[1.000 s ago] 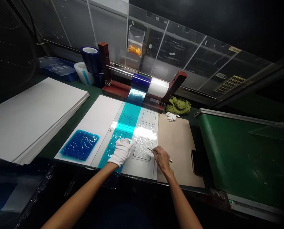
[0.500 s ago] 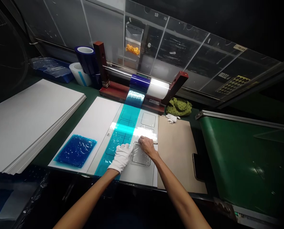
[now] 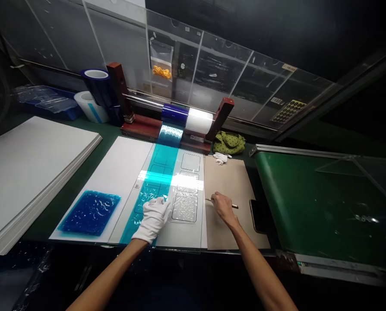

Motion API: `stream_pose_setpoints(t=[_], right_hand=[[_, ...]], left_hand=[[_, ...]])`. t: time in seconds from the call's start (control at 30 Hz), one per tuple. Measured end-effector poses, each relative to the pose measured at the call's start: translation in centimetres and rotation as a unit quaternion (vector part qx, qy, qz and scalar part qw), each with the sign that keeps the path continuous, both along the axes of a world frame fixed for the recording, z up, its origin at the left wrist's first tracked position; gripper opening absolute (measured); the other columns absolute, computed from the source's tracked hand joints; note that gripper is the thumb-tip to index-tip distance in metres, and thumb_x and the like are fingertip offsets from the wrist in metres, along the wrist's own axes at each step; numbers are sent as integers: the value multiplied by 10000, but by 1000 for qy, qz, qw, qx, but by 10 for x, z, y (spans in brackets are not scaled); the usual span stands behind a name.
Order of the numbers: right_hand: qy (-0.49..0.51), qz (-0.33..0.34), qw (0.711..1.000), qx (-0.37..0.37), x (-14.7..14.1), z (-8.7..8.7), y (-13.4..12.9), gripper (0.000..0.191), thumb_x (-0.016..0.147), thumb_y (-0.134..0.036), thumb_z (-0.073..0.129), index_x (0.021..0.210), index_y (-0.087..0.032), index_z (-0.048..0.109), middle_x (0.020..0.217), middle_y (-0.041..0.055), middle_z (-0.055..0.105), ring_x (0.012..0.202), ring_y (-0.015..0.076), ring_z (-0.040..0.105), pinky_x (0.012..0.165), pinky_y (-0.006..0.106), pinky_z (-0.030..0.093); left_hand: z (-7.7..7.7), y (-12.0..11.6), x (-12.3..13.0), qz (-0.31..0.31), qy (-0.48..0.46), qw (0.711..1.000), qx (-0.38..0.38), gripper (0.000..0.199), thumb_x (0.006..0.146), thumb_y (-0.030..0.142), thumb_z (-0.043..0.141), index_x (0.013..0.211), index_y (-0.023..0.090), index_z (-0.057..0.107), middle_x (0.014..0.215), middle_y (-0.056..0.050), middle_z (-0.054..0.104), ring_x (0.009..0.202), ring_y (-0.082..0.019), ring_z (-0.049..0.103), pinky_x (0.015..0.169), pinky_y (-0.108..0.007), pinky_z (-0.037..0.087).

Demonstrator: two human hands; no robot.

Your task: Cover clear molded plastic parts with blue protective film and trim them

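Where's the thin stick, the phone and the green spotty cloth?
Thin stick (image 3: 235,206): head view, the end poking out past the right hand (image 3: 222,204).
Phone (image 3: 259,217): head view, middle of its dark face.
Green spotty cloth (image 3: 230,144): head view, middle of its crumpled front.

- The left hand (image 3: 152,219), in a white glove (image 3: 143,233), lies over the blue film strip (image 3: 151,191); I can't make out whether its fingers pinch anything.
- The bare right hand (image 3: 223,205) grips a thin tool (image 3: 235,206) over the brown board (image 3: 225,235), point towards the left hand.
- Between the hands, a crinkled clear film piece (image 3: 185,208) catches the light.
- Left of the gloved hand sits a blue film square (image 3: 90,213), with stacked white sheets (image 3: 37,166) farther out.
- Beyond that hand, a blue roll (image 3: 174,115) and a white roll (image 3: 199,120) hang on a red wooden stand (image 3: 144,127).
- Beyond the right hand lies a crumpled glove (image 3: 220,159); right of that hand, a phone (image 3: 259,217).
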State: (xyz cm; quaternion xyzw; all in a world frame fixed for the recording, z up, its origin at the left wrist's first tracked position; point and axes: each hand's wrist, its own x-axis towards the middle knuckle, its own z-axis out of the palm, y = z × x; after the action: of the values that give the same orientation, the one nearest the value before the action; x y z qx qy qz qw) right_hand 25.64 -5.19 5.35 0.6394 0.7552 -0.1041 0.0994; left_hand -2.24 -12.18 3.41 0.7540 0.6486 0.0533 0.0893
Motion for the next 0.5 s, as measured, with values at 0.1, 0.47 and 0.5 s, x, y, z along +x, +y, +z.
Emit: stream_pose_setpoints(t=[0.1,0.47,0.5], right_hand=[[33,-53,998,-8,11,0,-19,227,888,-195,448,942,-173,667,939,90,663,812,180,610,582,242,285],[223,-139,957,-123,-6,-27,-63,96,729,-228,633,793,-197,698,844,49,701,832,186,620,666,242,381],[245,-144,949,-138,-8,-30,-64,86,720,-221,637,774,-187,696,802,45,696,790,175,620,654,239,391]], left_hand=[[1,-14,8,-7,3,1000,8,307,867,371,437,1061,243,637,1067,-121,594,914,-274,538,785,-435,365],[-19,-43,40,-52,14,999,-5,439,831,398,508,1207,181,574,1169,-161,590,1045,-317,522,895,-461,343],[-20,-42,42,-52,14,999,-7,455,840,395,493,1228,165,559,1180,-174,584,1052,-323,522,899,-471,342]])
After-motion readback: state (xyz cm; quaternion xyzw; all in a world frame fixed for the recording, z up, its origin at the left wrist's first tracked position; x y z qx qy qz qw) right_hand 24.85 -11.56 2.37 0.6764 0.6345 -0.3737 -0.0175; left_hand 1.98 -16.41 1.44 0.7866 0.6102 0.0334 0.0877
